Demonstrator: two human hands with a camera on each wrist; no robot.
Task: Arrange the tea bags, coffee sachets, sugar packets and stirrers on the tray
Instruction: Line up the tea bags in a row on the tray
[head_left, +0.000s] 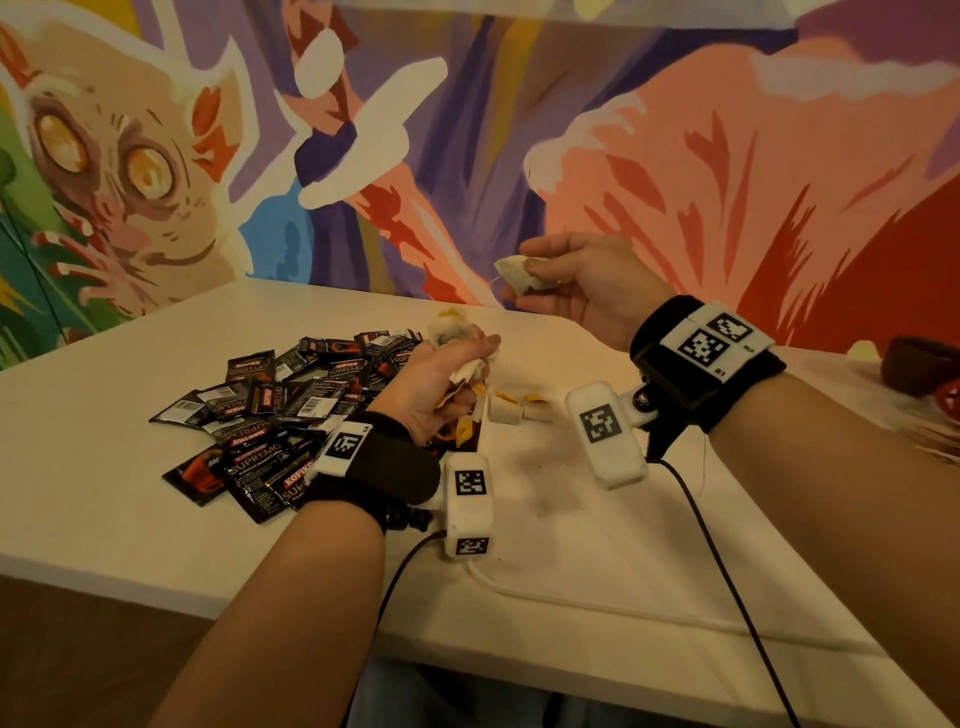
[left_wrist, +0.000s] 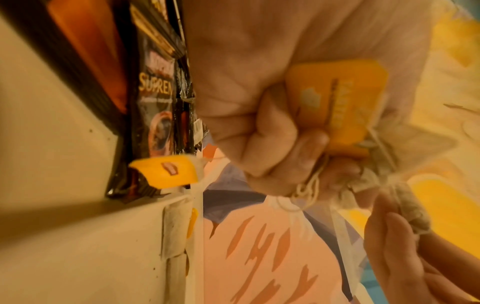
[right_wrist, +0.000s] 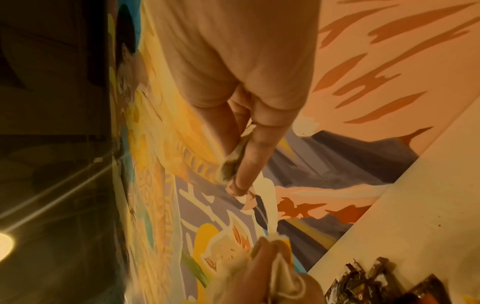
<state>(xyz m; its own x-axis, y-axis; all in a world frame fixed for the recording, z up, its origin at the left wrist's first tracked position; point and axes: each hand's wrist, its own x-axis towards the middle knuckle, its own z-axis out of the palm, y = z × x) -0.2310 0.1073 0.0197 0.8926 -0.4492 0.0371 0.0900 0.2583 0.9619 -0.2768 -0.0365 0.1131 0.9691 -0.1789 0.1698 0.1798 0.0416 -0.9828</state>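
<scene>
Black coffee sachets (head_left: 280, 415) heaped on table; tea bags (head_left: 511, 408) (yellow tags) loose just beside heap.

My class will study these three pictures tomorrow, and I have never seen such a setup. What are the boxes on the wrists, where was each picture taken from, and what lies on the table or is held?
No machine here: a person works bare-handed. The white boxes on the wristbands are small cameras; a third sits on the head. The wide picture is the head's view; the two close ones look along each hand. On the table lies a pile of dark coffee sachets and a few tea bags. The left hand holds a bunch of tea bags; the right hand pinches one tea bag. No tray is clearly visible.
</scene>
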